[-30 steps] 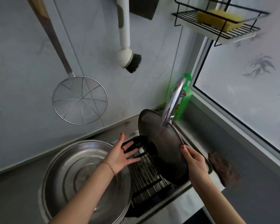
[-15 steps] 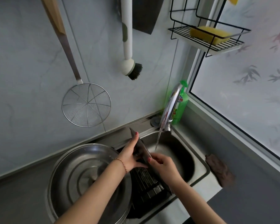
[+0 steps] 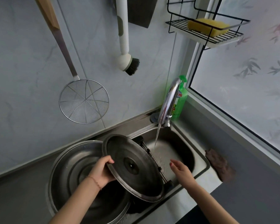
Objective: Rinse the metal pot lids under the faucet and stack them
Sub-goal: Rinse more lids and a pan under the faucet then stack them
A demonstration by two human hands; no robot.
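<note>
Left hand (image 3: 102,171) fingers hiding under lid (image 3: 132,167), thumb pinching rim; lid tilting, underside facing up. Right hand (image 3: 182,171) hovering w/ fingers loosely spread.

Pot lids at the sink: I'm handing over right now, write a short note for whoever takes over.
Left hand: grips the dark lid by its left rim, tilted, partly over the big lid on the counter and partly over the rack in the sink.
Right hand: open, holding nothing, over the sink near the water stream.
Faucet: running; the stream lands in the sink, not on the dark lid.
Done: nothing stacked yet as far as I can see.
Left: finish rinsing the dark lid if needed, stack it on the big lid, turn the water off.
</note>
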